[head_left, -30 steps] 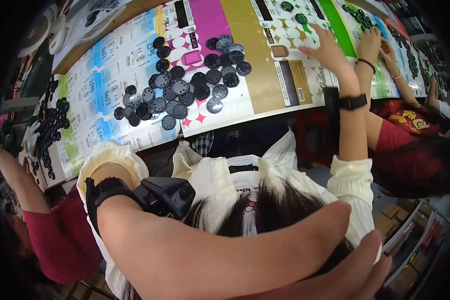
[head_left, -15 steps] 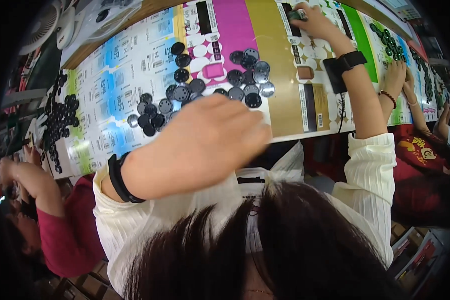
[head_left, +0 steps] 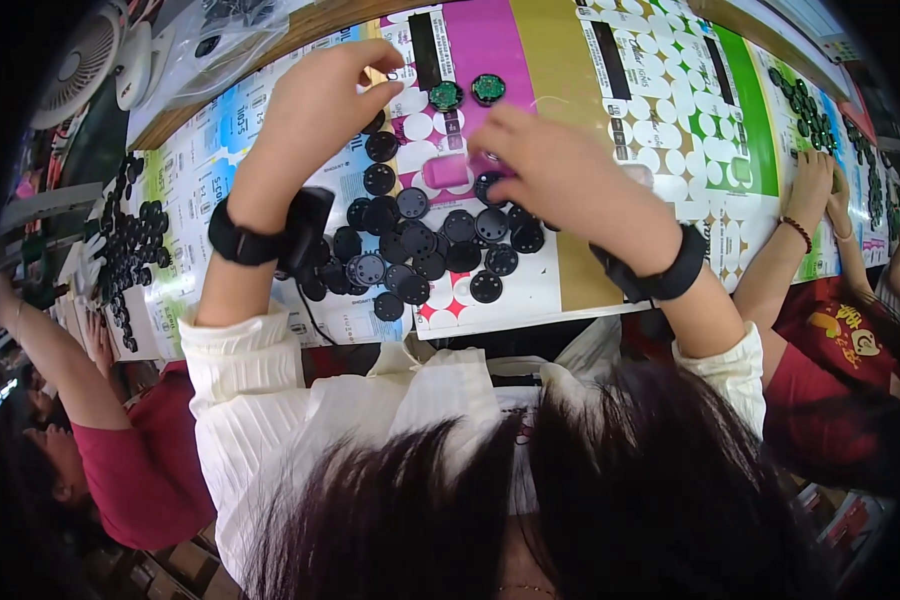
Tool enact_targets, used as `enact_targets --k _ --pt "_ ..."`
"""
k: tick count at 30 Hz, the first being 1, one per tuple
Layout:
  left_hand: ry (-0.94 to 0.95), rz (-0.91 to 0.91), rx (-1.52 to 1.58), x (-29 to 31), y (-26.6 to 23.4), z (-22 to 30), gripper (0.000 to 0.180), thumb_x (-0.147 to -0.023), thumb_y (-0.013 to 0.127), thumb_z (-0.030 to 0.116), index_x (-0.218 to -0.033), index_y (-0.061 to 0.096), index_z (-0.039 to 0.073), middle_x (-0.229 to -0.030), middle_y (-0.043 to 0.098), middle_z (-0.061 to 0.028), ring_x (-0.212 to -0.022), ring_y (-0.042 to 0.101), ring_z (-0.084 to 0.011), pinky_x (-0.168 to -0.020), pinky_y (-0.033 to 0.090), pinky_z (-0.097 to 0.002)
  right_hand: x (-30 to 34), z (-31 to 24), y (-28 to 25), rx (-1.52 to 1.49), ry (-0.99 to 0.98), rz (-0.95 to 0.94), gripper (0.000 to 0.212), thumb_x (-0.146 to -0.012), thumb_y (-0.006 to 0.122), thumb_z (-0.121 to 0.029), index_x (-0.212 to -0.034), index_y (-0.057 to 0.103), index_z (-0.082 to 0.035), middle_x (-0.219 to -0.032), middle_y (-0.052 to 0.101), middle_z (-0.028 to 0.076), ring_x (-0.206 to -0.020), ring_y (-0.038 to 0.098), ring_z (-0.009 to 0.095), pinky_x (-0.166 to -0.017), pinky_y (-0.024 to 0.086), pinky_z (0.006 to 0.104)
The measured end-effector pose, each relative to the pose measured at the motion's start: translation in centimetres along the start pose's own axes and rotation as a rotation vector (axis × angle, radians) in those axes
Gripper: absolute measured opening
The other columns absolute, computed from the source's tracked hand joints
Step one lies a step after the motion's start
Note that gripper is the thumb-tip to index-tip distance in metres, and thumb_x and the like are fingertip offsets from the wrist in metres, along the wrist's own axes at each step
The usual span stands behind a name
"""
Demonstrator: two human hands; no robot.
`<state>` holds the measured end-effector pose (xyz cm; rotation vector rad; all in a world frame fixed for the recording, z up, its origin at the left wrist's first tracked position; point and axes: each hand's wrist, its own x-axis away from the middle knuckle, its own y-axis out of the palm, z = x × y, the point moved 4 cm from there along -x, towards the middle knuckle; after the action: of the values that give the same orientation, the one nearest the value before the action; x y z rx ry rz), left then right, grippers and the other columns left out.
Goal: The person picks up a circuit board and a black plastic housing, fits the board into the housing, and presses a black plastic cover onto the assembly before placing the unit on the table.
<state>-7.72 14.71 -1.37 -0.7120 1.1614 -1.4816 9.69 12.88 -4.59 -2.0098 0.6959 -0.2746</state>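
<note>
My left hand (head_left: 315, 105) is raised over the far left part of the table, thumb and forefinger apart with nothing visible between them. My right hand (head_left: 560, 170) hovers, smeared by motion, at the far side of a pile of round black discs (head_left: 417, 240). One black disc (head_left: 488, 187) lies by its fingertips; whether they grip it cannot be made out. Between the hands and beyond them sit two round black pieces with green circuit boards, a left one (head_left: 447, 96) and a right one (head_left: 488, 90). Each wrist wears a black strap.
Printed sheets (head_left: 570, 240) in several colours cover the table. More black discs (head_left: 135, 245) lie far left, and green-topped discs (head_left: 805, 105) at the right near a co-worker's hands (head_left: 815, 185). A white fan (head_left: 75, 65) and a plastic bag (head_left: 235, 45) stand at the back left.
My left hand has moved from over the near side of the pile to the far left. From the far right, my right hand has come leftward. Two green-board pieces now show on the table.
</note>
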Motion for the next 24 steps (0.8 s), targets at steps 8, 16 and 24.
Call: enact_targets --k 8,16,24 --pt "0.016 -0.12 0.248 -2.7 6.1 -0.6 0.023 -0.066 0.065 0.018 -0.084 0.059 0.005 -0.078 0.061 -0.0105 -0.069 0.058 -0.0243 -0.063 0.045 -0.0308 0.3 0.6 2.3 -0.029 0.009 -0.048 0.028 -0.064 0.062 -0.002 -0.089 0.049 -0.005 -0.087 0.051 0.01 -0.082 0.053 0.029 -0.067 0.043 0.0353" --pt "-0.06 -0.163 0.412 -1.7 5.3 1.1 0.022 -0.069 0.063 0.014 -0.088 0.057 0.004 -0.071 0.057 -0.0079 -0.066 0.055 -0.0157 -0.058 0.043 -0.0253 1.9 0.2 -2.7 -0.218 -0.051 0.351 0.016 -0.064 0.059 0.003 -0.079 0.06 -0.001 -0.072 0.055 0.009 -0.063 0.055 0.022 -0.057 0.044 0.0263" --pt "-0.285 -0.095 1.078 4.4 -0.5 8.5 0.017 -0.079 0.055 0.009 -0.094 0.055 0.003 -0.078 0.056 -0.0003 -0.063 0.048 -0.0042 -0.053 0.038 -0.017 6.3 -4.1 -6.6 -0.087 -0.217 0.68 0.027 -0.061 0.059 0.009 -0.087 0.063 0.0 -0.076 0.056 0.01 -0.063 0.055 0.016 -0.054 0.043 0.0203"
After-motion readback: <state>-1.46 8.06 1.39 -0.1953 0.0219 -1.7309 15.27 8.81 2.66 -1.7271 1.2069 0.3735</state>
